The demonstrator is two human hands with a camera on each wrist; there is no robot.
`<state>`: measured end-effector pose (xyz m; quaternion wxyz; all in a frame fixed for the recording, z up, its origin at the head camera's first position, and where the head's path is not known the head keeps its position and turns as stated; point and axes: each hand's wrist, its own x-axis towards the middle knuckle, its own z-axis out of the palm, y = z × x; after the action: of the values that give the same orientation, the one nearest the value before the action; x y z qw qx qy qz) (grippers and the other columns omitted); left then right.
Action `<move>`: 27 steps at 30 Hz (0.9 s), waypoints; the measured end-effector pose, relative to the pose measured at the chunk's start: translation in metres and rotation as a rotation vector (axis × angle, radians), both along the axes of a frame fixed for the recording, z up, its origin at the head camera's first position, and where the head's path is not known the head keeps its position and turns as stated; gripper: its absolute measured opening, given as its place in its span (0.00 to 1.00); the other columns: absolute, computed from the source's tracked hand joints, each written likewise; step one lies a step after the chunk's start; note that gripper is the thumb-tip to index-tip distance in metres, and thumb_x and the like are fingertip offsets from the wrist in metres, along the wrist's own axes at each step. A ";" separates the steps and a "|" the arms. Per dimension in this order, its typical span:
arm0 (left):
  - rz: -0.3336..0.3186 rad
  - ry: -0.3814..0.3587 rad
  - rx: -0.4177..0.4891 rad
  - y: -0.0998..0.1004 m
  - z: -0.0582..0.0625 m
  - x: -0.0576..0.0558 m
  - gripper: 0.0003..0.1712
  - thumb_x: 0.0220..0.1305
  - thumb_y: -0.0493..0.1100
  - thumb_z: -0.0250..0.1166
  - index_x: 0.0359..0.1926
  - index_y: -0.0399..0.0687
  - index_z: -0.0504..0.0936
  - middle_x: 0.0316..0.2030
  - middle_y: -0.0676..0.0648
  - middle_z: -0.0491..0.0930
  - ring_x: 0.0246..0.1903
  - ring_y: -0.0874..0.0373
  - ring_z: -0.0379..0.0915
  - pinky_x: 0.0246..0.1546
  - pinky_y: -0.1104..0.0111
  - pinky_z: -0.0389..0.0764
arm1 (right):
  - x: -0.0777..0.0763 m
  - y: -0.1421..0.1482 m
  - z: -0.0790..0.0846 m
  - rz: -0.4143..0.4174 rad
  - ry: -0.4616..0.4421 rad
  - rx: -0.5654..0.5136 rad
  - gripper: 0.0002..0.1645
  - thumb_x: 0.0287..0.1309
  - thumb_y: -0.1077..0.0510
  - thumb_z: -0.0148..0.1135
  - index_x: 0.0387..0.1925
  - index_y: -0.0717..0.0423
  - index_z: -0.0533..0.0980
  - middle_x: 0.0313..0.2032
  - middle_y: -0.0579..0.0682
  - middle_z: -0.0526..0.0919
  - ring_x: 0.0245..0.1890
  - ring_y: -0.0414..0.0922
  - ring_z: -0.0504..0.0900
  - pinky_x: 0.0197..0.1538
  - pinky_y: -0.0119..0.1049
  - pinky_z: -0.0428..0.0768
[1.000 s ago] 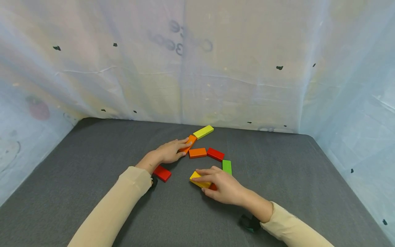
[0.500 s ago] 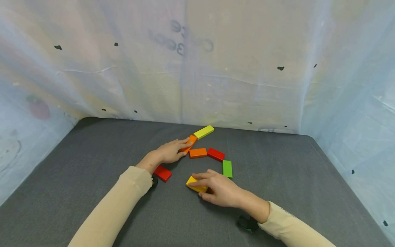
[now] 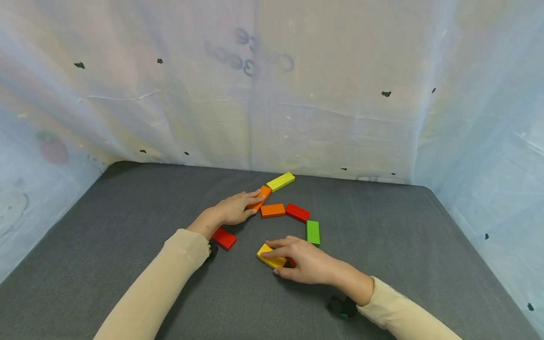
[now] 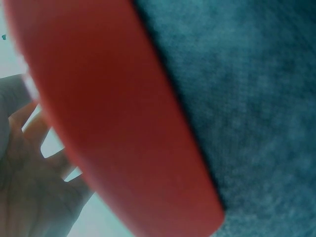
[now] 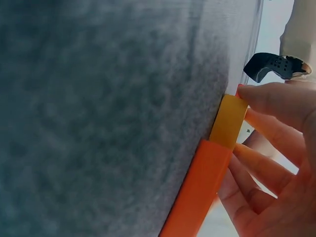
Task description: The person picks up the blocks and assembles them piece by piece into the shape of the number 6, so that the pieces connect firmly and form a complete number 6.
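My left hand [image 3: 231, 208] rests on an orange block [image 3: 266, 191], its fingers mostly straight across the top and covering part of it. A red block [image 3: 224, 238] lies by my left wrist and fills much of the left wrist view. My right hand [image 3: 312, 262] pinches a yellow block [image 3: 270, 258] lying flat on the table, thumb on the near side and fingers over the far side. An orange-red block [image 5: 197, 187] meets the yellow block's end in the right wrist view; in the head view my right hand mostly hides it.
Another orange block [image 3: 273, 210], a second red block [image 3: 297, 212] and a green block [image 3: 312, 232] curve between the hands. A yellow-green block [image 3: 281, 181] lies beyond, by the orange one. Pale sheeting [image 3: 323, 127] borders the grey tabletop [image 3: 374, 226].
My right hand has moved slightly left and nearer with the yellow block, then turned it a little. The left hand has stayed in place on the orange block.
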<state>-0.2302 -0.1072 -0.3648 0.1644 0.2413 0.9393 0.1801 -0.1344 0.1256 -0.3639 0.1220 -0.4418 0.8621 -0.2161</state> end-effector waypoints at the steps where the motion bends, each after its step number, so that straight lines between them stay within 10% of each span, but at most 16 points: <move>1: 0.001 0.000 0.000 0.000 0.000 0.000 0.30 0.74 0.45 0.52 0.73 0.53 0.57 0.75 0.47 0.48 0.73 0.38 0.44 0.69 0.43 0.52 | 0.000 0.001 0.000 0.001 -0.003 -0.003 0.24 0.61 0.56 0.63 0.60 0.48 0.76 0.65 0.51 0.72 0.58 0.45 0.74 0.56 0.36 0.76; 27: 0.011 -0.017 -0.012 0.001 -0.001 -0.002 0.31 0.74 0.45 0.51 0.74 0.54 0.56 0.76 0.48 0.46 0.73 0.39 0.42 0.68 0.40 0.52 | 0.003 0.032 0.001 -0.134 -0.017 -0.101 0.26 0.61 0.50 0.64 0.60 0.50 0.76 0.65 0.54 0.71 0.66 0.50 0.68 0.62 0.51 0.73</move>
<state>-0.2322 -0.1059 -0.3653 0.1729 0.2338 0.9402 0.1773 -0.1316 0.1577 -0.3629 0.0921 -0.3869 0.8766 -0.2709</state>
